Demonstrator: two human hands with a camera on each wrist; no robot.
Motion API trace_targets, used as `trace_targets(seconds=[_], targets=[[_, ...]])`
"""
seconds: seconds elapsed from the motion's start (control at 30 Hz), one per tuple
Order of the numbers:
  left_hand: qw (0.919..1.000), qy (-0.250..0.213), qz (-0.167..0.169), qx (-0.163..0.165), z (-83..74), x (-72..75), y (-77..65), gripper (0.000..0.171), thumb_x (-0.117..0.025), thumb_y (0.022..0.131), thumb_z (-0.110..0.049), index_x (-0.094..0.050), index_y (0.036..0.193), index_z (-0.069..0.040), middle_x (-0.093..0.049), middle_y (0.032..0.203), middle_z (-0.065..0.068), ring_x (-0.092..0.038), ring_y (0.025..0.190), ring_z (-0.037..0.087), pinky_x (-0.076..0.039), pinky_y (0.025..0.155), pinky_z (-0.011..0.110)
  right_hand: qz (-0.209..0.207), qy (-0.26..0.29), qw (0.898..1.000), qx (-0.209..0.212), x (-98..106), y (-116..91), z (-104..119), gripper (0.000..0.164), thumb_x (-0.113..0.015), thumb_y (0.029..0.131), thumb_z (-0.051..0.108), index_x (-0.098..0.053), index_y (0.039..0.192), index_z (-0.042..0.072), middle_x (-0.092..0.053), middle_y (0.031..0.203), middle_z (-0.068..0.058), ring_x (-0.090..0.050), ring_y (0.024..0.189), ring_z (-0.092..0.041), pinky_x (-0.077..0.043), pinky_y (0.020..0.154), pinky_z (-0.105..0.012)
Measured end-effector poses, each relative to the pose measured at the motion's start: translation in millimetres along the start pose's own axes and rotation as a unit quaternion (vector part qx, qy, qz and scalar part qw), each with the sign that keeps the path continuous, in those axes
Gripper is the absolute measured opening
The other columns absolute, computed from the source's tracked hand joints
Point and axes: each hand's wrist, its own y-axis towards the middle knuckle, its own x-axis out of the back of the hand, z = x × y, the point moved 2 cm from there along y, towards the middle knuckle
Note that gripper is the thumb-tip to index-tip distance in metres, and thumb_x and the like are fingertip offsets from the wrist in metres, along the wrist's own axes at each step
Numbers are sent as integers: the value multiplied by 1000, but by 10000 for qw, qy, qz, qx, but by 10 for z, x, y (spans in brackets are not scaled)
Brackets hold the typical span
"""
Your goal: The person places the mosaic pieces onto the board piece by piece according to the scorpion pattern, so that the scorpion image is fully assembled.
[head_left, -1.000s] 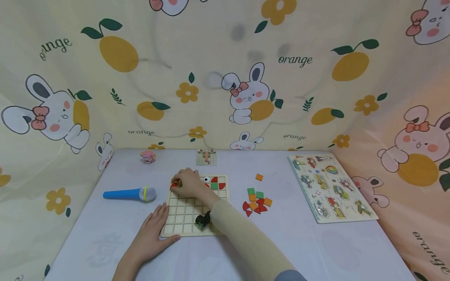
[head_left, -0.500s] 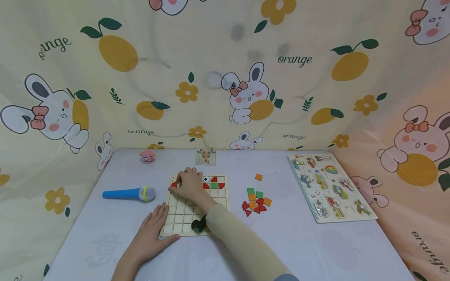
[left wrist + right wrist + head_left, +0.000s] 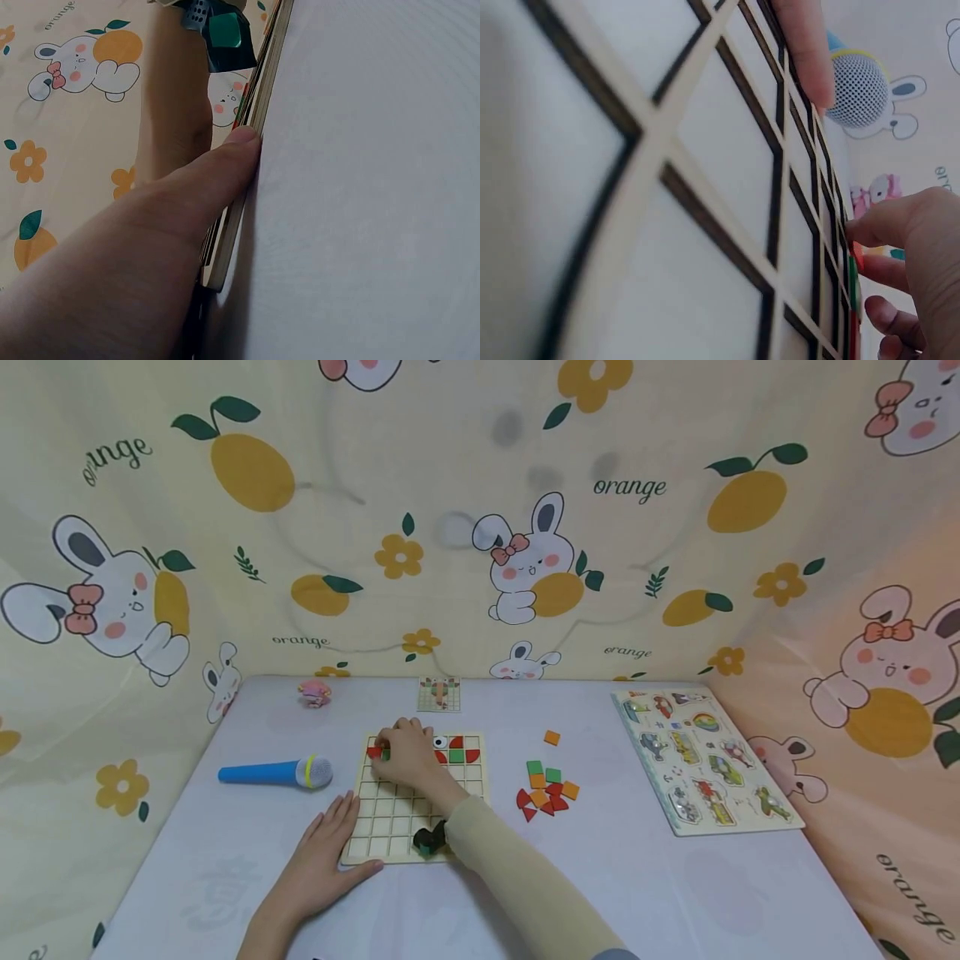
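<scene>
A wooden grid board point(image 3: 381, 820) lies on the table. My left hand point(image 3: 322, 852) rests at its near left corner, fingers extended along the left side. In the left wrist view the thumb point(image 3: 232, 150) presses against the board's edge. My right hand point(image 3: 411, 758) is over the board's far left part. It pinches a small red piece point(image 3: 858, 256) between thumb and fingers, right at the grid. Beside the fingertips sits a green square point(image 3: 386, 755), partly hidden. Further right in the far rows are red pieces, another green square point(image 3: 457, 756) and a white eye-like piece point(image 3: 439, 742).
Loose red, green and orange pieces point(image 3: 553, 775) lie right of the board. A small pattern card point(image 3: 439, 695) is behind it. A blue toy microphone point(image 3: 262, 774) and a pink figurine point(image 3: 315, 693) are on the left. A picture puzzle point(image 3: 667, 772) lies at the right.
My right hand's fingers have shifted slightly around the far left cells, uncovering the red piece and the green square beside it. My left hand has stayed in place.
</scene>
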Motion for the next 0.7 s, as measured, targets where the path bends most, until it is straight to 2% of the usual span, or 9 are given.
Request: trace_targets(seconds=[0.2,0.47,0.7], targets=[[10000,31,5,-11,12,-19,6,112,-69,90,-72,-28,166,-1,-22,175,16,-18,162,41,-13,130,64,-25,-46,10000,-37,-23,-24,6,24,-71,99,40,-80,113,23,-66,112,-1,-51,99,-19,-34,79,-31],[10000,5,20,19,-2,-5,-4,112,-70,90,-71,-28,166,-1,-22,175,17,-18,162,41,-13,130,64,-86,-164,9998,24,-21,-28,23,19,-72,99,40,-81,110,26,-66,111,-1,-51,99,-19,-35,78,-31],[10000,27,39,47,-21,15,-1,112,-70,90,-71,-28,166,0,-22,175,17,-18,162,41,-14,130,64,-24,-339,9994,-97,-44,-12,24,21,-71,100,44,-82,109,29,-65,109,1,-50,99,-19,-34,77,-32]])
